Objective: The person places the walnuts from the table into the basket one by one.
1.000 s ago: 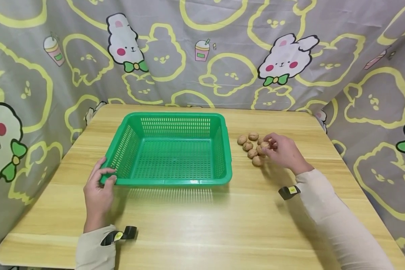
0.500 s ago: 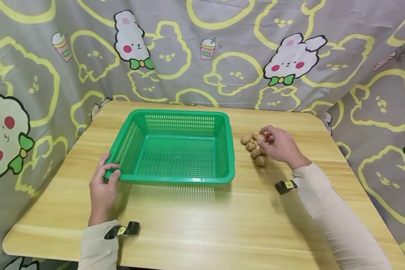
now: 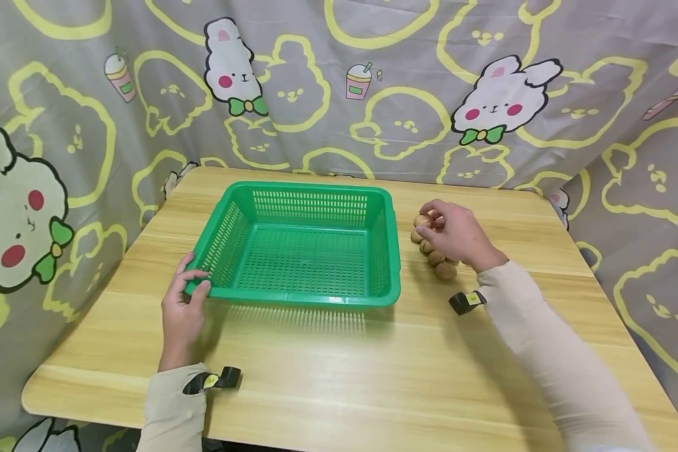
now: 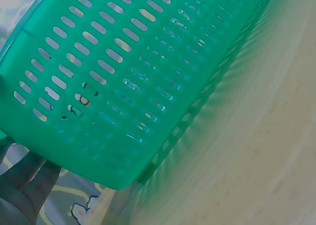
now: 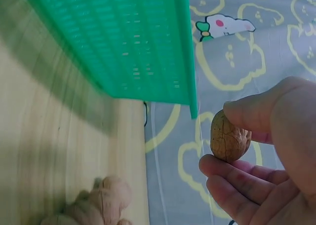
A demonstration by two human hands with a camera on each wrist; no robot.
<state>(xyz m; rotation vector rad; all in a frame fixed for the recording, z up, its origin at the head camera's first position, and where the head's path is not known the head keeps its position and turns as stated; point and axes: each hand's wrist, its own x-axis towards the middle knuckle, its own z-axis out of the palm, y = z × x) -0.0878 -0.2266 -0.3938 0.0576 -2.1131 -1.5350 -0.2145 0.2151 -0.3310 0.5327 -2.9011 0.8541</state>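
Observation:
A green plastic basket [image 3: 311, 295] with slotted walls stands on the table, its inside bare. My left hand [image 3: 183, 320] grips the basket's near left corner, thumb at the rim; in the left wrist view its fingers [image 4: 42, 185] show beside the corner. Between the thumb and fingers of my right hand [image 3: 457, 235] is a walnut [image 5: 228, 138], raised above the table to the right of the basket. Several other walnuts [image 3: 445, 270] lie in a cluster below that hand, partly hidden by it in the head view.
The wooden table [image 3: 339, 376] carries the basket and walnuts. A grey curtain [image 3: 328, 94] printed with yellow outlines and rabbits hangs around its back and sides. Black camera straps [image 3: 226, 378] sit on both wrists.
My right hand has lifted a walnut out of the cluster and moved it left toward the basket. My left hand keeps its hold on the basket's corner; the head view has shifted slightly.

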